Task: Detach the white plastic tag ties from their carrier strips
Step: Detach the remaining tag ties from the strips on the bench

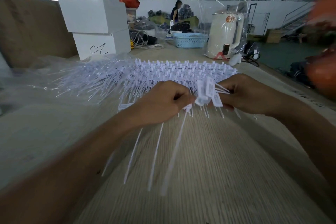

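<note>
- Head view: wooden table [209, 178] carries the whole job, w/ a big pile of tag ties on strips [163, 71] lying just beyond both hands, prob so the next strip is a short reach
- Left hand [163, 102] clenched on loose ties [174, 152], tails hanging toward the table, likely bundling detached ones
- Right hand [252, 94] pinches the flat tag heads [207, 91] close to left hand, prob bracing for a twist-off
</note>
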Motion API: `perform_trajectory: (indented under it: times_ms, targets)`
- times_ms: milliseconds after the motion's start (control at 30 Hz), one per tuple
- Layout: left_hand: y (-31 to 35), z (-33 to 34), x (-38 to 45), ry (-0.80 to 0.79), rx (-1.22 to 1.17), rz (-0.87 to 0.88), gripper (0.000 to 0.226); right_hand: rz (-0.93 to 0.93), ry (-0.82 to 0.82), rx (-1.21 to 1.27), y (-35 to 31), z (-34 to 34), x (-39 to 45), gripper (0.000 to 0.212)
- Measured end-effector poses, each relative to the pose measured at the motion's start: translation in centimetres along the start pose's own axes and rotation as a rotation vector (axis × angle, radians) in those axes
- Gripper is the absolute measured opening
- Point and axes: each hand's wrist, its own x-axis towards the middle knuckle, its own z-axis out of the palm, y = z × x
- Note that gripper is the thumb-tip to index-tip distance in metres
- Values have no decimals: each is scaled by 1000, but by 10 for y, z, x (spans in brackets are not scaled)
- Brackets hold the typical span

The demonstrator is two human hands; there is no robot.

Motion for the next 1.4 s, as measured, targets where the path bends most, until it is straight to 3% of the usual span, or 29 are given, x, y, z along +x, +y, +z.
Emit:
perform_trajectory:
  times_ms: [67,200,300,433,600,733,867,967,1067,1233,1400]
  targets:
    - [-4,-8,-2,-15,23,-15,41,76,67,41,3,-10,-7,37]
    - [-10,-20,-2,100,-55,-35,38,210,180,301,0,-18,-14,42]
    - [-5,-20,-3,89,-210,-50,20,254,137,344,-12,-3,-8,43]
    - [-1,-16,-5,35,-328,-39,20,348,156,477,-21,17,1,34]
    - [3,-11,-5,94,-374,10,22,367,130,622,-34,32,7,26]
    - [4,-9,-3,192,-406,44,22,402,113,728,-44,41,9,44]
    - [3,-7,-1,278,-360,45,20,390,100,703,-45,40,7,43]
    - [0,-6,0,303,-186,-31,13,375,144,735,-43,39,6,33]
    - [-4,-6,0,214,-59,-112,33,381,205,758,-42,39,8,26]
    - [1,-8,1,204,-421,-200,38,228,190,591,-40,39,4,37]
    - [0,-13,-1,140,-525,-266,37,21,247,132,-40,40,7,38]
